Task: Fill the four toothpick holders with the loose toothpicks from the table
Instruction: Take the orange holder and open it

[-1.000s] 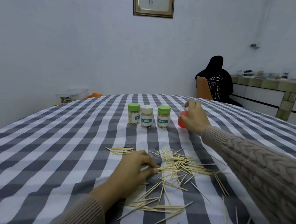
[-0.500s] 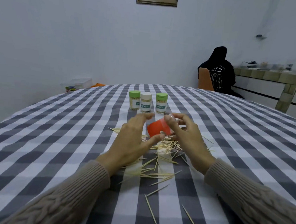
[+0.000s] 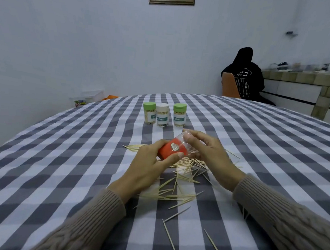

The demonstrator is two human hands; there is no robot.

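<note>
I hold a toothpick holder with an orange lid [image 3: 173, 149] tilted on its side above the table, between both hands. My left hand [image 3: 149, 168] grips the orange lid end with thumb and fingers. My right hand [image 3: 210, 157] holds the clear body end. Loose toothpicks [image 3: 184, 171] lie scattered on the checked tablecloth [image 3: 60, 156] under and in front of my hands. Three capped holders stand in a row farther back: a green-lidded one [image 3: 149, 112], a white-lidded one [image 3: 162, 114] and another green-lidded one [image 3: 179, 114], each packed with toothpicks.
A few single toothpicks [image 3: 170, 238] lie near the front edge of the table. A person in black [image 3: 243, 75] sits on an orange chair beyond the far edge. A plastic box [image 3: 87, 100] sits at the back left by the wall.
A second ago my right hand reached for the orange-lidded holder beside the row while my left rested on the toothpicks. Both hands now hold it over the pile, my left grip firmer on the lid.
</note>
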